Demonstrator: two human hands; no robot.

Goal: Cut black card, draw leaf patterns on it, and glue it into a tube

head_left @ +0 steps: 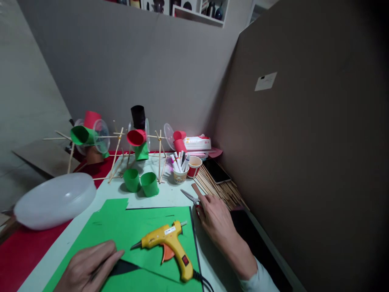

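My left hand (88, 265) rests at the near edge of a green paper sheet (142, 227), its fingers pressing a narrow black paper wedge (124, 267) onto it. My right hand (215, 219) lies to the right of the sheet, fingers on the handles of a pair of scissors (190, 196) whose blades point left. A yellow glue gun (170, 245) lies on the green sheet between my hands, nozzle to the left, cord trailing toward me.
Two green paper cylinders (141, 182) stand behind the sheet. Stick-and-cup models (136, 142) line the back wall. A cup of markers (180, 167), a phone (216, 170), skewers (221, 188) and a white bowl (54, 200) are nearby. A brown partition (304, 142) closes the right side.
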